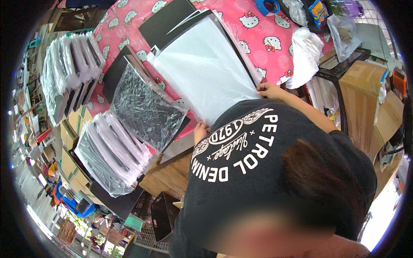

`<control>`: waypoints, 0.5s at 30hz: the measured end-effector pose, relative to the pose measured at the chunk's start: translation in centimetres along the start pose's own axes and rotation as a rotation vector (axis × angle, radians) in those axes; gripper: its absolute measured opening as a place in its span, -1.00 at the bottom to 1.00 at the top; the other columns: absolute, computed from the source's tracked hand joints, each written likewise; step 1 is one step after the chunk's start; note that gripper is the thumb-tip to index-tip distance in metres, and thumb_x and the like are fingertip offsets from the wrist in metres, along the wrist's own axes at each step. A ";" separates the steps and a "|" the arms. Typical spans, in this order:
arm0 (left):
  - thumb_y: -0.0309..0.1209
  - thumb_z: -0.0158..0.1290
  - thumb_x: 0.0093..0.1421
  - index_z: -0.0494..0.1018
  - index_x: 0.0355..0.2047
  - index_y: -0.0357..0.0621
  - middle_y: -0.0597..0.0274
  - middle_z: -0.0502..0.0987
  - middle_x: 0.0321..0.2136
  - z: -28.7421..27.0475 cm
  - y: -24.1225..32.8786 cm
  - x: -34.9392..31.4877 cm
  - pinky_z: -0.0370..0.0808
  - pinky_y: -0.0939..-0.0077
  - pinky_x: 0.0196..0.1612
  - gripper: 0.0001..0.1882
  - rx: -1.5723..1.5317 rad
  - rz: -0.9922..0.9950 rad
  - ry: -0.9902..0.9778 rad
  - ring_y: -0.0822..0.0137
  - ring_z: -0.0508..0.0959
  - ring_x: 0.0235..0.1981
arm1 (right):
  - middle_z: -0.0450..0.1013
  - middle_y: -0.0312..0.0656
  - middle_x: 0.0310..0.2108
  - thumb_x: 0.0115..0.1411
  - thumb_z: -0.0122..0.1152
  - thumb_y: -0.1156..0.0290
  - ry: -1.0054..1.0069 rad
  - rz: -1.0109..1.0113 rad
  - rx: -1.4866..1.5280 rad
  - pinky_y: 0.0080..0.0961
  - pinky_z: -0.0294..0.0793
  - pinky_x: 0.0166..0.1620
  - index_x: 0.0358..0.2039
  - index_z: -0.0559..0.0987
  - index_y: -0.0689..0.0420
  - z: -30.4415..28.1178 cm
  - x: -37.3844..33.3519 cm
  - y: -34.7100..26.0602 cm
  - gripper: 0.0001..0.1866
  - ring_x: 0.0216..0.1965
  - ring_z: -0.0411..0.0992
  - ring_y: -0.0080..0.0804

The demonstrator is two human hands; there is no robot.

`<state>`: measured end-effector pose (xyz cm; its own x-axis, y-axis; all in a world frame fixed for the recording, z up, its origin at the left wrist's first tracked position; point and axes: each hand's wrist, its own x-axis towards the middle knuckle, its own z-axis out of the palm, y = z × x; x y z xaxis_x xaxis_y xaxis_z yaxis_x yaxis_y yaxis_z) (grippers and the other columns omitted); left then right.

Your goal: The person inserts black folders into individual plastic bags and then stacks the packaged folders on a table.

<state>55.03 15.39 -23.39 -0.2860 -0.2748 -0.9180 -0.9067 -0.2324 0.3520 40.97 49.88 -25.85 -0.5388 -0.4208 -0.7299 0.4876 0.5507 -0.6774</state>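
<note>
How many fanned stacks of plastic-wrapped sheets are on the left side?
2: an upper stack at the pink cloth's left edge, and a lower stack below it, beside the wrapped black sheet. Others may be hidden behind or beneath.

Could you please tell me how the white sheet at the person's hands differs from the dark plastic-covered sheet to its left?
The white sheet looks pale and fairly smooth; the dark plastic-covered sheet is blackish under shiny, crinkled wrapping. The left hand and right hand are at the white sheet, not the dark plastic-covered sheet. Both lie at least partly over pink patterned cloth.
</note>
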 end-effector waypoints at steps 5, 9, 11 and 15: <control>-0.11 0.07 0.11 0.42 -0.31 -0.20 0.18 0.47 -0.47 -3.5 -8.9 5.1 0.38 0.36 -0.18 -0.63 -0.222 0.008 -0.221 0.25 0.46 -0.30 | 0.42 -0.08 -0.54 0.06 0.18 0.25 -0.037 -0.185 -0.445 -0.42 0.35 -0.36 -0.40 0.48 0.27 1.7 -0.5 1.6 -0.71 -0.46 0.40 -0.41; -0.01 0.09 0.08 0.35 -0.12 -0.24 0.08 0.42 -0.22 -5.6 -2.1 -1.8 0.39 0.12 -0.02 -0.45 -1.375 0.157 -0.134 0.09 0.39 -0.08 | 0.43 -0.06 -0.53 0.10 0.15 0.39 0.012 -0.053 -0.239 -0.38 0.33 -0.39 -0.16 0.38 0.22 1.7 -1.6 -0.5 -0.68 -0.44 0.42 -0.39; -0.02 0.07 0.10 0.31 -0.09 -0.28 0.05 0.38 -0.14 -7.1 -0.8 -1.1 0.38 0.08 0.00 -0.42 -1.388 0.091 -0.001 0.07 0.38 -0.07 | 0.44 -0.08 -0.47 0.13 0.13 0.42 0.043 -0.096 -0.128 -0.40 0.36 -0.36 -0.03 0.29 0.18 1.6 -2.4 -2.8 -0.59 -0.42 0.42 -0.38; -0.09 0.03 0.16 0.28 -0.07 -0.32 0.03 0.36 -0.11 -8.5 -1.7 1.5 0.37 0.07 0.02 -0.46 -1.220 0.155 0.151 0.06 0.36 -0.05 | 0.45 -0.07 -0.42 0.20 0.06 0.36 0.156 -0.387 -0.239 -0.47 0.42 -0.28 -0.02 0.29 0.16 0.9 -3.2 -7.8 -0.64 -0.35 0.46 -0.36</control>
<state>58.81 7.41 -23.77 -0.2524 -0.4631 -0.8496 0.0384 -0.8821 0.4694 39.50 46.21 -18.33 -0.7552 -0.5244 -0.3934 0.0690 0.5332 -0.8432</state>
